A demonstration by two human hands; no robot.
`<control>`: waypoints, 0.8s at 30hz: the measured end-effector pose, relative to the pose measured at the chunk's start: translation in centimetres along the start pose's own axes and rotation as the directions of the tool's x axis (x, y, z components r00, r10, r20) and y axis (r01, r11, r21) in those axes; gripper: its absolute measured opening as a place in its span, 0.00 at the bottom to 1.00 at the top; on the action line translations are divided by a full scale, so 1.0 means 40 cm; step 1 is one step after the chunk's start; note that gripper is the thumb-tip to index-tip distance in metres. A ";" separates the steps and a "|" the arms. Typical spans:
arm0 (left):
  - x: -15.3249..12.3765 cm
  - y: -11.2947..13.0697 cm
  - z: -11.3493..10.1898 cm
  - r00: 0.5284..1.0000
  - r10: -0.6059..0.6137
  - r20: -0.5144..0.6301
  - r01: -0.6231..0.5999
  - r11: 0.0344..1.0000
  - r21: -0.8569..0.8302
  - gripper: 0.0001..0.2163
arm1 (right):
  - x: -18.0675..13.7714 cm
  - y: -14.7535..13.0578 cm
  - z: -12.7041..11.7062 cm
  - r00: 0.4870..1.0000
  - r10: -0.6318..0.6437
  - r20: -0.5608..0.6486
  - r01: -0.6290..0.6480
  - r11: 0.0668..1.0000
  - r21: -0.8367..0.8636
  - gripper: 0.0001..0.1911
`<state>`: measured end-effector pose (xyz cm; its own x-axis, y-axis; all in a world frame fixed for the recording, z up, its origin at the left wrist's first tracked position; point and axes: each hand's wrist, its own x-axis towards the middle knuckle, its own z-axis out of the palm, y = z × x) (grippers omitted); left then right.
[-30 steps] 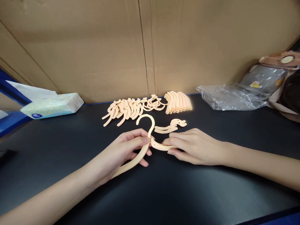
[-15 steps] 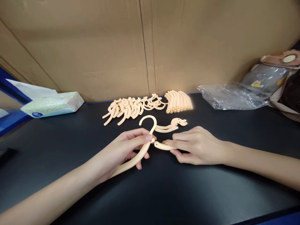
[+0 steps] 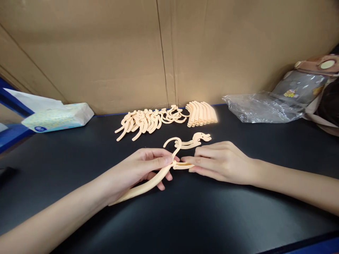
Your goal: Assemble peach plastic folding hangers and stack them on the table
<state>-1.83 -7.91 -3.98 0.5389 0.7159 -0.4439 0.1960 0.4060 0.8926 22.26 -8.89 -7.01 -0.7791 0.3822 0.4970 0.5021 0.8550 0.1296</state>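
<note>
Over the matte black table (image 3: 185,218), left hand (image 3: 135,169) grip pinching curved plastic hook (image 3: 144,186), right hand (image 3: 222,162) grip pinching flat arm (image 3: 182,165).

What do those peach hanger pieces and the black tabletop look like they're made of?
Hooked hanger piece and short piece: likely moulded plastic, matte, one even peach colour, smooth rounded edges. Tabletop: dark, faint soft sheen, perhaps rubber mat or laminate; cannot tell which.

The right hand (image 3: 222,161) hides most of the short cream piece (image 3: 183,165), and whether it is joined to the hooked piece (image 3: 148,183) in the left hand (image 3: 137,169) cannot be told. At far right the edge cuts off a brown bag (image 3: 321,68).
</note>
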 end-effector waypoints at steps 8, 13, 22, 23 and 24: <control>0.003 -0.005 -0.010 1.000 0.022 -0.017 -0.021 0.997 0.076 0.07 | 0.000 -0.003 0.002 1.000 -0.020 -0.010 0.020 0.999 -0.039 0.14; -0.002 -0.005 -0.001 0.999 0.049 -0.022 -0.046 0.992 0.115 0.07 | 0.001 -0.007 0.002 0.997 -0.067 -0.026 0.063 0.990 -0.124 0.14; 0.000 -0.010 0.003 0.998 0.049 -0.037 -0.042 0.984 0.171 0.08 | 0.001 -0.014 0.001 0.997 -0.080 -0.007 0.078 0.985 -0.152 0.15; 0.001 -0.011 0.003 0.998 0.051 -0.045 -0.042 0.983 0.177 0.08 | 0.000 -0.014 0.001 0.997 -0.076 -0.004 0.074 0.986 -0.148 0.15; 0.001 -0.011 0.004 0.997 0.054 -0.052 -0.044 0.982 0.182 0.08 | 0.000 -0.013 0.001 0.997 -0.071 0.002 0.070 0.987 -0.143 0.15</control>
<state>-1.77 -8.13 -4.37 0.5055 0.7653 -0.3985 0.3183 0.2638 0.9105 21.96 -9.33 -7.13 -0.8134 0.3215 0.4848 0.4946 0.8209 0.2855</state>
